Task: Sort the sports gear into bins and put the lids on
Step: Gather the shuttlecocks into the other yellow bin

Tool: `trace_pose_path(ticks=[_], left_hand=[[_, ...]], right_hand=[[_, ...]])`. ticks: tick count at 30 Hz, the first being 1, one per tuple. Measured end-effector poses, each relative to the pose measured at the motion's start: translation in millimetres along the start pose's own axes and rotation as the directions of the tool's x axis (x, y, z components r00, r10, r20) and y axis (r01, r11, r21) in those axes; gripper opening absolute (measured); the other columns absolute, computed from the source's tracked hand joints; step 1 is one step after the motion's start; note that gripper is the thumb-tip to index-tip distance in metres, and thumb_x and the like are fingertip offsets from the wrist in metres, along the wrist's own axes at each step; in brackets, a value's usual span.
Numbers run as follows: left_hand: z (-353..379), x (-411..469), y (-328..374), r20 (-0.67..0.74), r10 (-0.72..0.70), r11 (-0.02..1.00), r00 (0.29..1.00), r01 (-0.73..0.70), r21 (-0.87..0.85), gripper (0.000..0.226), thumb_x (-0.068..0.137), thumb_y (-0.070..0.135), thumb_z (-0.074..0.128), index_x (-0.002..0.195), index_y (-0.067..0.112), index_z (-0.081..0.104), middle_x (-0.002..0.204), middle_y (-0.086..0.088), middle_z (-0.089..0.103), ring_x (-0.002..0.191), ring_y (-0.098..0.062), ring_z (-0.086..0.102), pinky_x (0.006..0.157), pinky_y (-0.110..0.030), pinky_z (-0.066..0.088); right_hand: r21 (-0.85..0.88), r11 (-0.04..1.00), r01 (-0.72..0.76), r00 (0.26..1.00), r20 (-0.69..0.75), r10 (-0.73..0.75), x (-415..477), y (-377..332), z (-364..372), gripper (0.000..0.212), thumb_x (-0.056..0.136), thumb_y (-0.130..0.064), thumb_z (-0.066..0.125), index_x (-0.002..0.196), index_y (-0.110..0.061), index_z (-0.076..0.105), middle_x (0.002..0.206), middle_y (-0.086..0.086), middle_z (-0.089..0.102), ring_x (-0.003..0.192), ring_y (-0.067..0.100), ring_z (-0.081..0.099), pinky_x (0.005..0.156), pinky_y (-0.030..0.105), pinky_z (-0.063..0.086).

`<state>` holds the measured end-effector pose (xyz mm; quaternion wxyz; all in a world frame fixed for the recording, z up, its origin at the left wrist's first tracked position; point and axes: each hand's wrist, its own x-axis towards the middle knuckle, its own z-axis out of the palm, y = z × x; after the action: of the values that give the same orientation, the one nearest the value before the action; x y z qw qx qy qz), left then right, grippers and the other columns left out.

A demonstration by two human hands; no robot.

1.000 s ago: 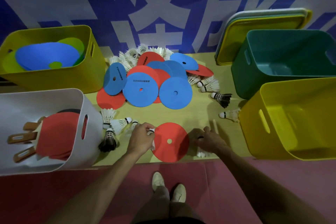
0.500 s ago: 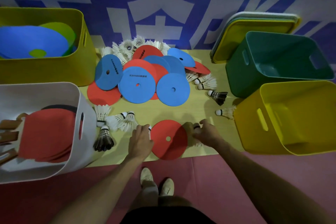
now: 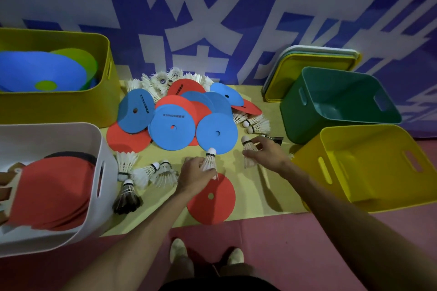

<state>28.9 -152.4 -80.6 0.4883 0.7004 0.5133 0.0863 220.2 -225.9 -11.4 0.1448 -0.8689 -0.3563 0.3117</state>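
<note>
In the middle of the frame the left hand [image 3: 195,172] grips a white shuttlecock [image 3: 210,160] around its feathers, with the cork end pointing to the top of the frame. This shuttlecock is just above the upper edge of a single red disc [image 3: 212,201] that lies flat on the yellow mat [image 3: 165,210]. A little to the right, the right hand [image 3: 270,155] pinches a second white shuttlecock [image 3: 247,149] between thumb and fingers, also with the cork up, near the lower right edge of the pile of blue and red discs [image 3: 172,125]. At the lower right stands an open yellow bin [image 3: 378,186], and behind it an open green bin [image 3: 295,123]; I cannot see anything inside them. A stack of lids [image 3: 307,66] leans against the wall at the upper right. At the upper left, another yellow bin [image 3: 59,111] holds blue and green discs. The white bin [image 3: 47,241] at the lower left holds red paddles [image 3: 52,191]. Between the white bin and the left hand some loose white shuttlecocks [image 3: 153,172] and one black shuttlecock [image 3: 127,201] lie on the mat. More white ones lie behind the pile and at its right side.
</note>
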Motion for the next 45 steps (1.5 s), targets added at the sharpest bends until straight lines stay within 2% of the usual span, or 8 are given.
trace_pose_path(ticks=[4,12,18,22,28,36,41,45], left_hand=[[7,5,32,0.02,0.005,0.982,1.0,-0.001,-0.187,0.024,0.077,0.026,0.07,0.1,0.019,0.067,0.095,0.004,0.069,0.087,-0.016,0.064,0.072,-0.028,0.047],[41,-1,104,0.053,0.072,0.936,0.996,-0.05,-0.349,0.04,0.069,0.044,0.067,0.104,0.026,0.066,0.101,0.005,0.068,0.088,-0.018,0.067,0.087,-0.042,0.054],[91,-19,167,0.094,0.113,0.913,0.989,-0.066,-0.402,0.036,0.084,0.036,0.068,0.116,0.021,0.061,0.11,0.001,0.065,0.091,-0.017,0.067,0.094,-0.042,0.052],[132,-34,211,0.148,0.142,0.911,0.979,-0.071,-0.406,0.035,0.087,0.033,0.065,0.118,0.026,0.052,0.109,0.011,0.056,0.1,-0.013,0.063,0.086,-0.035,0.056],[188,-47,250,0.147,0.177,0.944,0.973,-0.126,-0.304,0.036,0.088,0.039,0.062,0.12,0.026,0.051,0.109,0.005,0.06,0.089,-0.015,0.065,0.078,-0.036,0.056],[225,-43,264,0.101,0.173,0.985,0.98,-0.174,-0.004,0.061,0.089,0.039,0.061,0.14,0.017,0.037,0.122,-0.001,0.056,0.106,-0.018,0.059,0.089,-0.036,0.051],[235,-44,266,0.143,0.222,0.958,0.964,-0.243,0.15,0.055,0.092,0.032,0.059,0.14,0.013,0.039,0.133,-0.006,0.05,0.114,-0.018,0.055,0.092,-0.031,0.048],[228,-45,265,0.084,0.247,0.961,0.965,-0.256,0.105,0.037,0.092,0.019,0.057,0.128,0.016,0.052,0.126,-0.002,0.055,0.104,-0.012,0.058,0.084,-0.027,0.05]], right_hand=[[0.015,0.996,0.084,0.995,-0.048,-0.083,0,-1,-30,0.055,0.085,-0.04,0.065,0.132,-0.015,0.05,0.125,0.007,0.058,0.107,0.021,0.055,0.083,0.03,0.045],[0.281,0.953,0.109,0.993,-0.065,-0.094,3,49,-95,0.041,0.084,-0.036,0.067,0.121,-0.021,0.056,0.098,0.001,0.064,0.086,0.02,0.065,0.08,0.043,0.057],[0.62,0.769,0.153,0.988,-0.077,-0.134,-1,112,-148,0.038,0.089,-0.031,0.064,0.121,-0.011,0.058,0.105,0.008,0.067,0.085,0.02,0.067,0.069,0.033,0.056],[0.69,0.707,0.155,0.988,-0.113,-0.107,1,172,-175,0.038,0.089,-0.034,0.063,0.12,-0.012,0.06,0.108,0.011,0.066,0.087,0.022,0.066,0.064,0.033,0.053],[0.631,0.776,0.027,0.997,0.034,-0.063,2,252,-181,0.04,0.092,-0.031,0.059,0.125,-0.01,0.053,0.102,0.005,0.064,0.085,0.019,0.065,0.068,0.033,0.056],[0.493,0.87,-0.004,0.994,0.1,-0.052,13,280,-180,0.039,0.092,-0.022,0.06,0.127,-0.006,0.05,0.085,0.001,0.062,0.069,0.014,0.058,0.059,0.026,0.045],[0.296,0.954,0.048,0.994,0.077,-0.074,14,292,-189,0.039,0.09,-0.029,0.061,0.124,-0.009,0.055,0.097,0.003,0.063,0.091,0.017,0.059,0.081,0.034,0.048],[0.227,0.967,0.117,0.988,0.067,-0.136,15,286,-196,0.035,0.092,-0.026,0.059,0.122,-0.009,0.058,0.104,0.005,0.065,0.1,0.021,0.062,0.088,0.037,0.049]])
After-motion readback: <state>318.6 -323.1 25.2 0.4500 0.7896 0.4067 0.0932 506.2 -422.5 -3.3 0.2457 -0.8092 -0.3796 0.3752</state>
